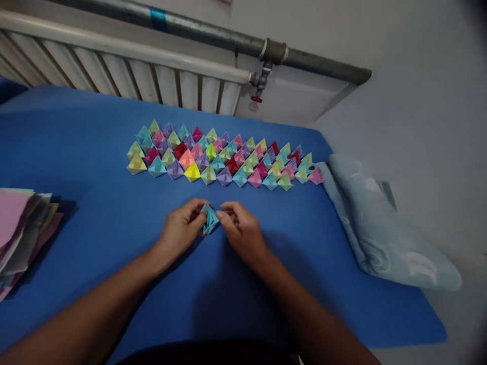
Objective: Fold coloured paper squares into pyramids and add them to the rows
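Observation:
A light-blue folded paper boat [209,221] is held up in front of me over the blue surface. My left hand [179,227] pinches its left side, thumb on the near face and fingers behind. At the boat's right corner, the thumb and bent fingers of my right hand [245,232] close on the paper. Beyond both hands, several finished paper boats in many colours stand in close rows; a bright yellow boat [192,172] and a purple boat [224,176] are in the nearest row.
A stack of coloured paper sheets [23,238] lies at the left edge. To the right, a folded pale blue blanket [375,223] rests on the blue surface [95,213]. Behind stand a white radiator [114,76], a metal pipe [213,38] and a red valve handle [256,99].

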`<state>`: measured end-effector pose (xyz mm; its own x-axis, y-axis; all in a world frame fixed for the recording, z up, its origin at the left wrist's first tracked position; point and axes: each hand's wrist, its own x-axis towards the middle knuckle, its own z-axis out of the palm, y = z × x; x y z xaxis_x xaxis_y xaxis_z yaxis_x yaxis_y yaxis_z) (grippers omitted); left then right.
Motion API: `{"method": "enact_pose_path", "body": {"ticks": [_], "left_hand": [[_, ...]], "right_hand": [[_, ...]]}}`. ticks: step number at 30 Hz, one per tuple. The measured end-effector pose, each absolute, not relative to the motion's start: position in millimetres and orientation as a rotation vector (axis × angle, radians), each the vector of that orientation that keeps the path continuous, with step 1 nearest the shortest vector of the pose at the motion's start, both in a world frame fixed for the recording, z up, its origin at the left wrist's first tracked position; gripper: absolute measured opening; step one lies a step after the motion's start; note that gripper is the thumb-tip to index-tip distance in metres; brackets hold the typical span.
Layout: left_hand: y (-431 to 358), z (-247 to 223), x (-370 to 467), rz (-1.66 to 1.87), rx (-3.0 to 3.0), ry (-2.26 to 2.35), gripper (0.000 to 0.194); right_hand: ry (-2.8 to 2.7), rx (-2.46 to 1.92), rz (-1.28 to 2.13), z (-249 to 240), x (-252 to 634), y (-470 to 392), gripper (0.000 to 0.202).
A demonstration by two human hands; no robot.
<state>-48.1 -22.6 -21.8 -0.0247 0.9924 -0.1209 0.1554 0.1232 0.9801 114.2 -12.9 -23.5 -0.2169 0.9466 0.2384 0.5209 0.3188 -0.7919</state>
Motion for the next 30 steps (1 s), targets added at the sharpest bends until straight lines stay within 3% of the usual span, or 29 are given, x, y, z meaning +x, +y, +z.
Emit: {"method": "enact_pose_path", "body": {"ticks": [2,9,15,21,27,30], "left_hand": [[-23.4,-20.1,-46.7,1.105,1.157,1.399,0.026],[-20.2,-19.4,-48.9,1.058,1.128,1.432,0.017],[-19.8,-21.8,-49.7,1.008,1.085,1.442,0.016],[-24.1,-18.8,-47.0,1.067,1.014,1.341,0.013],[-21.7,-8.0,-54.9,1.023,1.085,1.412,0.039],[-21.9,1.0,-58.8,0.999,1.162,1.459,0.043]], "right_hand": [[-1.877,-1.241,0.672,-18.3,115.9,-18.2,0.021],[-2.117,-1.037,0.314,-31.1,111.2,-21.6,0.026],[-2.165,-0.973,0.208,-35.5,118.4,-10.0,0.021],[-2.023,-0.952,0.370,-24.0,116.9,-16.8,0.023],[-1.971,-1.026,0.610,-20.8,118.8,-19.0,0.017],[-2.015,-1.000,0.679,-18.8,122.0,-21.5,0.016]]}}
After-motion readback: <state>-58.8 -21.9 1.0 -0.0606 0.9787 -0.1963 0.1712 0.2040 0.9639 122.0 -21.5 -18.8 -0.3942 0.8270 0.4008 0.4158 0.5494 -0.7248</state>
